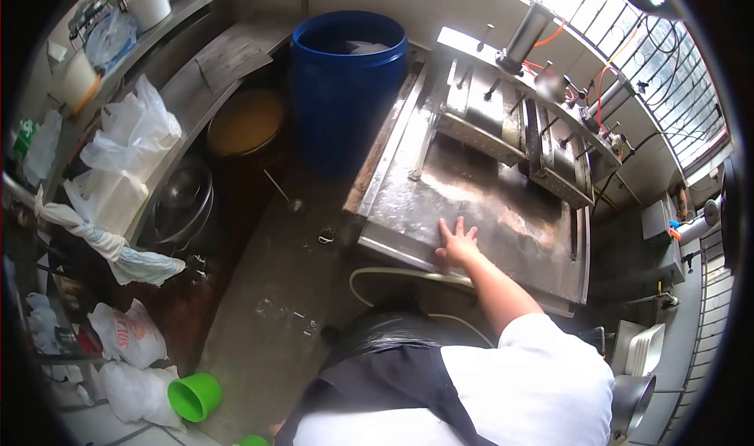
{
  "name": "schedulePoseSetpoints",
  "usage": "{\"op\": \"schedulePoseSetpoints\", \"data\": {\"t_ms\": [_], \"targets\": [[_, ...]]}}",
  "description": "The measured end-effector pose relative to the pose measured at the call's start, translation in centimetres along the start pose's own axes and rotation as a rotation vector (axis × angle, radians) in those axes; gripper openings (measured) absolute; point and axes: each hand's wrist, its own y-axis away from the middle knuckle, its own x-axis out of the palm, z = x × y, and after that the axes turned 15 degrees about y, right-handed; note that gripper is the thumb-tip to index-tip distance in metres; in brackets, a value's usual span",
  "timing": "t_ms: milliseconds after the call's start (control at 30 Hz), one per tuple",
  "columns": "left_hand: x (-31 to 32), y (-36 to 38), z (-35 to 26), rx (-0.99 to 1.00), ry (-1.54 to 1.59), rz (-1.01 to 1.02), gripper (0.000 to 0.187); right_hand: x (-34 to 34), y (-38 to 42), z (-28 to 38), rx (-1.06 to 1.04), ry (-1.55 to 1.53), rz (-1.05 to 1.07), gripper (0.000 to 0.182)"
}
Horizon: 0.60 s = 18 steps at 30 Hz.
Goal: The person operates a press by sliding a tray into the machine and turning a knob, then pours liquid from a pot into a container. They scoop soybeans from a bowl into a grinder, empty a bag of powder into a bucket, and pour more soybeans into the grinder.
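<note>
My right hand [458, 246] lies on the metal surface of a press table [487, 202], close to its front edge. Its fingers are spread and nothing is held in it. Beyond the hand, two perforated metal press plates [479, 137] hang under a frame with upright cylinders [526, 36]. Of my left hand [276, 428] only a sliver of skin shows low beside the apron; its fingers are hidden. Close to it, a bit of a green object [255, 440] is cut off by the bottom edge of the view.
A tall blue barrel [345, 92] stands left of the press table. A pale hose [361, 277] curves below the table's front. On the floor at lower left are a green bucket [195, 397] and white sacks [129, 334]. Shelves with plastic bags [133, 128] line the left; metal basins [182, 201] sit below.
</note>
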Motion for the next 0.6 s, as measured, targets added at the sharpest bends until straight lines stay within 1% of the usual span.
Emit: {"op": "schedulePoseSetpoints", "data": {"t_ms": [67, 167, 200, 267, 300, 333, 367, 400, 433, 467, 500, 567, 600], "targets": [[-1.2, -2.2, 2.4, -0.008, 0.000, -0.018, 0.044, -0.2, 0.3, 0.9, 0.042, -0.040, 0.010, 0.095], [-1.5, -6.9, 1.1, 0.089, 0.019, -0.060, 0.042, 1.9, -0.8, 1.9, 0.097, -0.058, -0.042, 0.094], [-1.4, -8.7, -0.3, 0.143, 0.029, -0.079, 0.042, 2.5, -0.7, 2.8, 0.131, -0.017, -0.138, 0.083], [-0.1, -12.5, -3.5, 0.263, 0.083, -0.142, 0.042, 1.5, 0.4, 5.5, 0.165, -0.162, -0.201, 0.063], [1.0, -14.5, -5.2, 0.326, 0.129, -0.198, 0.043, 2.0, 0.4, 6.9, 0.082, -0.198, -0.284, 0.055], [0.0, -13.0, -9.3, 0.313, 0.319, -0.067, 0.039, 2.4, 0.5, 8.5, -0.002, -0.236, -0.370, 0.048], [-1.2, -9.5, -14.7, 0.227, 0.603, 0.109, 0.035, 2.2, 1.3, 10.6, -0.063, -0.239, -0.487, 0.045], [-2.4, -6.5, -19.6, 0.195, 0.742, 0.214, 0.032, 1.9, 1.9, 12.3, -0.161, -0.249, -0.558, 0.045], [-3.3, -4.2, -23.7, 0.210, 0.765, 0.291, 0.028, 1.8, 1.8, 13.8, -0.278, -0.252, -0.614, 0.044], [-2.9, -4.3, -26.1, 0.334, 0.650, 0.300, 0.031, 1.6, 1.3, 14.9, -0.401, -0.256, -0.665, 0.044], [-3.6, -3.5, -28.8, 0.413, 0.522, 0.331, 0.032, 1.1, 0.5, 15.9, -0.411, -0.261, -0.658, 0.044], [-4.2, -4.4, -31.8, 0.613, 0.321, 0.311, 0.032, -0.7, -0.8, 18.7, -0.487, -0.332, -0.787, 0.043], [-4.5, -5.3, -32.9, 0.689, 0.237, 0.298, 0.032, -2.2, -1.3, 19.5, -0.462, -0.405, -0.788, 0.044]]}}
